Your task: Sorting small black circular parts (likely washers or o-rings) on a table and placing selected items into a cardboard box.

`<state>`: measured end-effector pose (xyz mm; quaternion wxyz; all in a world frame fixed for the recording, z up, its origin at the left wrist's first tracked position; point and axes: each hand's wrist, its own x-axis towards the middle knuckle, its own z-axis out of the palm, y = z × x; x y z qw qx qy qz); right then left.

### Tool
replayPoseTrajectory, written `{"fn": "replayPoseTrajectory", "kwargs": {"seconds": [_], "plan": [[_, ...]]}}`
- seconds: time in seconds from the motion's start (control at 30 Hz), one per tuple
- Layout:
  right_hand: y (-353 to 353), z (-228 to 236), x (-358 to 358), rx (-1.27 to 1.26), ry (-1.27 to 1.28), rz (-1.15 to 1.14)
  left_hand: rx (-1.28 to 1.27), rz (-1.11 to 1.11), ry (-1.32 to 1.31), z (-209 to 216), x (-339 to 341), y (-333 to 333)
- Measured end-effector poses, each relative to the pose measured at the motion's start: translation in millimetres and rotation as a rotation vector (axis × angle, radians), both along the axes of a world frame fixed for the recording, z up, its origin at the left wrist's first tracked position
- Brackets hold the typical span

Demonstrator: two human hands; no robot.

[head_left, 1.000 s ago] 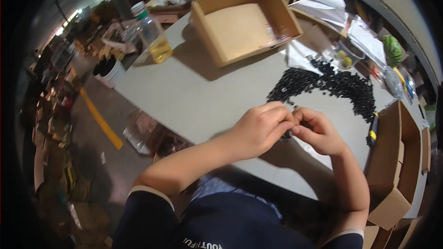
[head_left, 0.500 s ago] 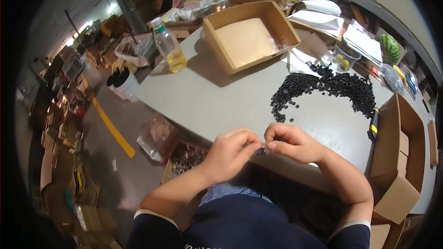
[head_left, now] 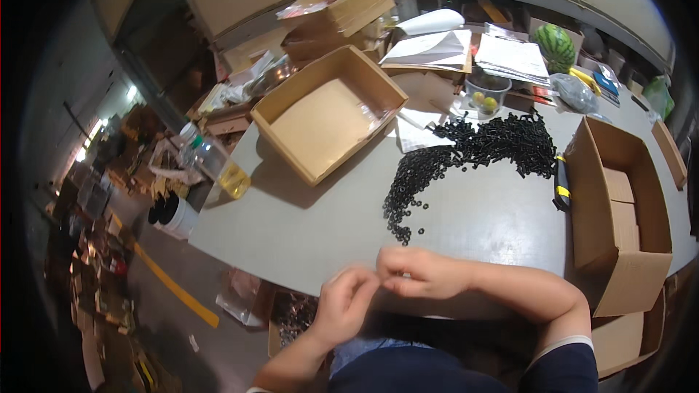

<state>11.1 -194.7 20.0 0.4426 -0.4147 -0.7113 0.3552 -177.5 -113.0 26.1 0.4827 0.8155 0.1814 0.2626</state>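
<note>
Drawn lower toward the table edge since earlier: left hand and right hand, fingertips together, pinching something too small to identify. Near them, black parts pile mostly unsorted; shallow cardboard box nearly empty.

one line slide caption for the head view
Both hands, left hand and right hand, meet at the table edge near black small parts.

My left hand and right hand meet fingertip to fingertip at 6 o'clock, black parts pile spread toward 1.
</note>
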Motion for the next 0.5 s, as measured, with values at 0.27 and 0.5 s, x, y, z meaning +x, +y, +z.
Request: {"fn": "replayPoseTrajectory", "kwargs": {"seconds": [0.27, 0.5], "plan": [[-3.8, 9.5, 14.1, -0.217, 0.233, -0.019, -0.225, 0.436, 0.248, 2.8, -96.7, 45.8], [6.4, 82.0, -80.9, -0.151, 1.571, 1.368, 0.193, 0.553, 0.687, -80.6, -227.9, 133.5]]}}
